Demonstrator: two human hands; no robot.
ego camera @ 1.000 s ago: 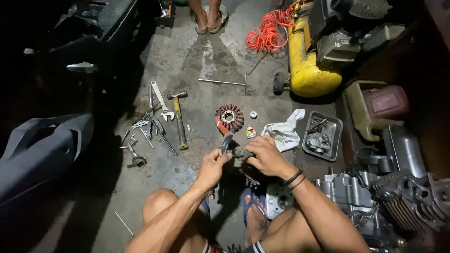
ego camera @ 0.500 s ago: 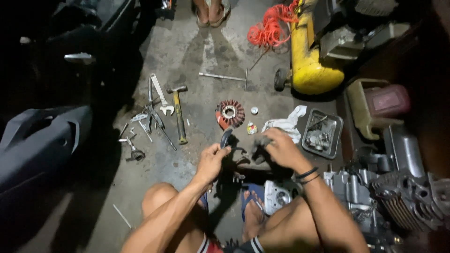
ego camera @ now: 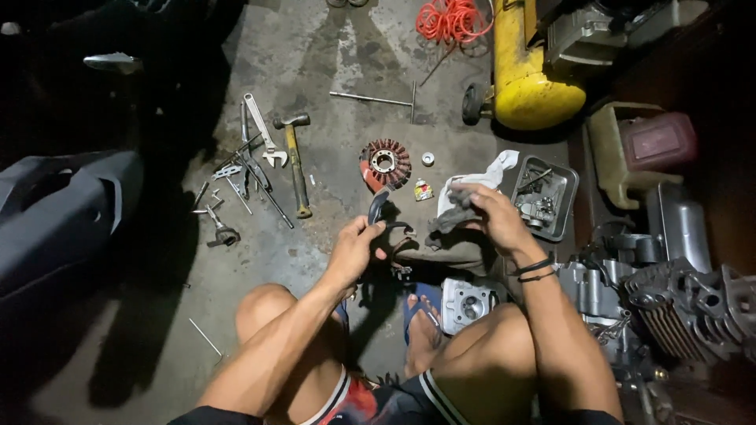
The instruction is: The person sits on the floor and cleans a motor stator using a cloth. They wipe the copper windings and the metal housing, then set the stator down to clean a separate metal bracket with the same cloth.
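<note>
I squat on a concrete floor. My left hand [ego camera: 356,246] grips a small dark curved engine part [ego camera: 379,211] in front of my knees. My right hand [ego camera: 487,214] is closed on a dirty grey-white rag [ego camera: 465,197] that trails off toward the right. A round red-copper wound stator [ego camera: 385,163] lies on the floor just beyond both hands. Next to it sit a small white ring [ego camera: 428,158] and a small colourful tube [ego camera: 423,190]. A metal cylinder head [ego camera: 466,303] rests between my feet.
A hammer [ego camera: 294,161], wrench [ego camera: 263,140] and several hand tools lie at the left. A metal tray of small parts [ego camera: 545,197] is at the right, engine casings [ego camera: 677,295] beyond it. A yellow compressor tank [ego camera: 526,75] and orange hose [ego camera: 453,20] stand at the back. A T-handle wrench [ego camera: 375,98] lies on the floor.
My right hand has moved right from the dark part and taken hold of the rag. My left hand keeps the part. The view has tilted downward slightly.
</note>
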